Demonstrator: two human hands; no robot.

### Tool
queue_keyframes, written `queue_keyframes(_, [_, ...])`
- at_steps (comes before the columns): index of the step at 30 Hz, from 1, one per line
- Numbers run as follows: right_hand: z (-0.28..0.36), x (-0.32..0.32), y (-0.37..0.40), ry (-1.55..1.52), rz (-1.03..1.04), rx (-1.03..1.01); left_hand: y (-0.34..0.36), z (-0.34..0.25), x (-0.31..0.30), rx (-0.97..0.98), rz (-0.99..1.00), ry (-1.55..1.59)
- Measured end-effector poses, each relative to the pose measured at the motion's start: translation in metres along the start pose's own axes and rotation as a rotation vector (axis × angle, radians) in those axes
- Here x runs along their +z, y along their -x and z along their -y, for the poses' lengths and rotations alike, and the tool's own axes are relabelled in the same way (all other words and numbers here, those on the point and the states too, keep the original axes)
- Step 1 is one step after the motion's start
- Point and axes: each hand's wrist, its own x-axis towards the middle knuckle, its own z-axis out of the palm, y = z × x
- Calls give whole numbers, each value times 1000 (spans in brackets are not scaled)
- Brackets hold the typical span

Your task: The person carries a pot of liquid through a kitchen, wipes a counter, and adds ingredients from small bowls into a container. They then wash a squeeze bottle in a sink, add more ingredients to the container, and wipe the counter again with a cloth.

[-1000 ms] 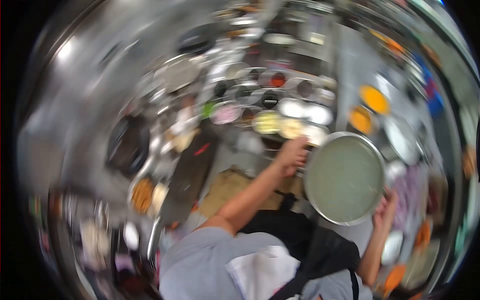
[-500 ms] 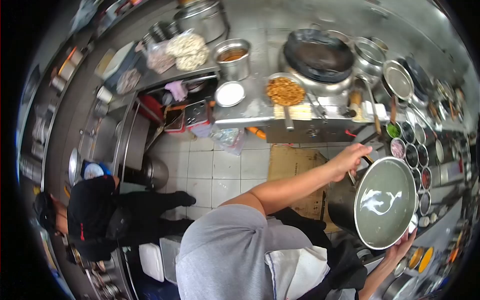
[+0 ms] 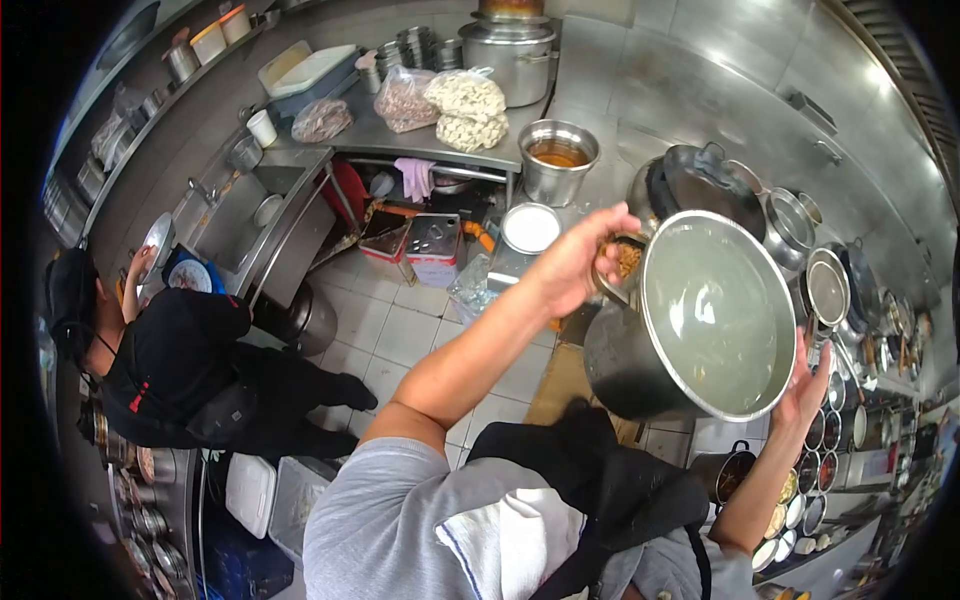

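Observation:
A large metal pot of cloudy greyish liquid is held up in front of me, tilted slightly with its mouth facing the camera. My left hand grips the loop handle on its left side. On the far side, my right hand supports the pot by its lower right rim. Its fingers point upward along the wall, and any handle there is hidden. Behind the pot, the wok on the stove is partly covered. Only a bit of the brown fried food shows beside my left hand.
A metal pot of brown liquid and a white-topped round container stand on the counter. Bagged food lies farther back. At left, a co-worker in black stands by the sink. Several small containers line the right.
The view has turned to the right. My hands have carried the pot leftward and upward in view, toward the stove counter. The co-worker's hand now shows at a metal bowl.

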Motion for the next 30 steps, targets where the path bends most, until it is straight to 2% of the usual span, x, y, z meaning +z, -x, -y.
queue_keyframes(4, [-23,59,-59,96,-98,-31,-7,-48,-23,71,-71,41])
queue_keyframes(7, [-30,67,-112,77,79,97,-22,-74,-47,131,-94,32])
queue_keyframes(10, [-49,94,-151,50,78,109,-40,-89,-78,131,-100,35])
queue_keyframes(11, [-60,112,-159,54,-54,45,-53,-103,-87,128,-100,36])
queue_keyframes(16, [-87,141,-223,28,-26,111,-93,-144,-131,110,-139,40])
queue_keyframes(18, [-100,172,-254,45,-141,63,-119,-177,-156,60,-89,70])
queue_keyframes(19, [-104,170,-268,32,20,83,-128,-190,-162,36,-90,79])
queue_keyframes(20, [-104,175,-286,34,35,63,-139,-204,-168,14,-79,86])
queue_keyframes(22, [-127,232,-290,87,-358,-123,-158,-236,-172,-2,-65,36])
queue_keyframes(23, [-105,183,-307,41,60,44,-169,-248,-177,-19,-48,36])
queue_keyframes(24, [-103,188,-322,45,72,10,-189,-269,-181,-25,7,-44])
queue_keyframes(26, [-98,199,-335,25,-24,8,-220,-296,-187,-53,66,-95])
queue_keyframes(28, [-96,220,-354,34,-17,-21,-257,-326,-184,-91,116,-132])
queue_keyframes(30, [-103,278,-371,153,-262,-180,-285,-348,-174,-103,83,-155])
